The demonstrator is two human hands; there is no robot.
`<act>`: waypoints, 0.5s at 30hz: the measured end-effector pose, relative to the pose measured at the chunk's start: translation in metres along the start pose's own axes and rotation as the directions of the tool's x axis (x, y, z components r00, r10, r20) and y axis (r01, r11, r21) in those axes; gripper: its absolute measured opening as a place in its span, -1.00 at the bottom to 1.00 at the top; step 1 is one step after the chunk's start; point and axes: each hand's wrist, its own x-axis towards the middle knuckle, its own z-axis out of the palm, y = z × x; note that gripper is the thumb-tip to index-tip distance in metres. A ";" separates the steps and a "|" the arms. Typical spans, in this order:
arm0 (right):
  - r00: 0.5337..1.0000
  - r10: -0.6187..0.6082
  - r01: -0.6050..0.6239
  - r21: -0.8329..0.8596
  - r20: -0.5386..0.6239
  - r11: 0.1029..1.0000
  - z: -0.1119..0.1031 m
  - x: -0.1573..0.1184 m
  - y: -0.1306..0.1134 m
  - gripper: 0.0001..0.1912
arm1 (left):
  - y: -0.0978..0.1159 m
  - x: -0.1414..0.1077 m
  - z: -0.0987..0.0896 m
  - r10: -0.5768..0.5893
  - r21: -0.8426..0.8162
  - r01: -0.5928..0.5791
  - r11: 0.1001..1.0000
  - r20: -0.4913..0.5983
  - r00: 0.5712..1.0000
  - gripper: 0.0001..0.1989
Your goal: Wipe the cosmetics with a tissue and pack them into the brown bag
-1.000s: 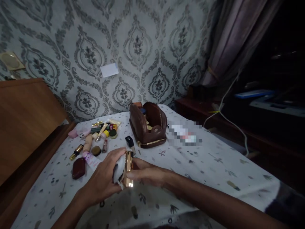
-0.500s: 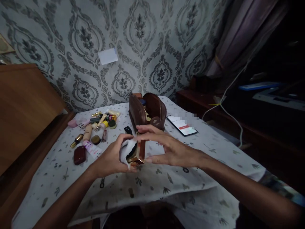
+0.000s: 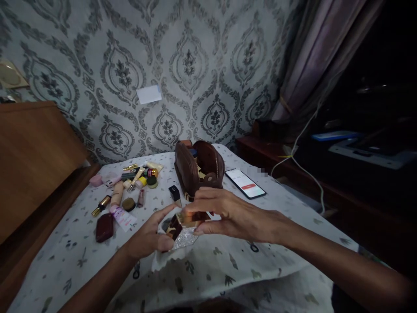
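My right hand (image 3: 234, 215) pinches a shiny gold-brown rectangular case (image 3: 192, 218) between thumb and fingers. Around its near end, my left hand (image 3: 150, 234) is closed on a crumpled white wipe (image 3: 158, 261). A dark brown and gold end (image 3: 174, 228) shows between the left thumb and fingers, and a silvery glittering surface (image 3: 186, 238) lies just below the case; I cannot tell whether these belong to it. Behind my hands stands an unzipped brown makeup bag (image 3: 187, 169) with items inside. A small black item with a silver mark (image 3: 175, 194) lies left of the bag.
Several cosmetics lie at left, including a beige tube (image 3: 116, 193), a pink-white tube (image 3: 122, 217) and a dark red case (image 3: 104, 227). A lit phone (image 3: 246, 184) rests right of the bag. A patterned cloth (image 3: 244, 269) covers the table; a white cable (image 3: 306, 171) hangs at right.
The case has turned from upright to lying lengthwise between my hands. My right fingers have closed on it, and the silvery surface has come into view. The camera view has tilted up slightly.
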 end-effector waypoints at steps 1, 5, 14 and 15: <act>1.000 0.016 -0.016 0.006 0.000 1.000 -0.003 0.000 0.000 -0.76 | -0.004 0.000 -0.002 -0.009 -0.004 0.009 1.000 -0.090 0.996 -0.17; 0.971 0.229 -0.224 0.081 -0.066 0.971 -0.019 -0.004 0.003 -0.72 | -0.015 0.004 -0.011 -0.010 0.089 0.040 0.995 -0.320 0.947 -0.20; 0.688 0.525 -0.710 -0.316 -0.501 0.629 -0.080 0.025 0.064 -0.75 | -0.027 -0.001 -0.018 -0.072 0.538 0.205 0.818 -0.258 0.963 -0.52; 0.665 0.542 -0.743 -0.377 -0.514 0.554 -0.084 0.033 0.072 -0.76 | -0.028 0.000 -0.017 -0.093 0.556 0.181 0.811 -0.183 0.979 -0.54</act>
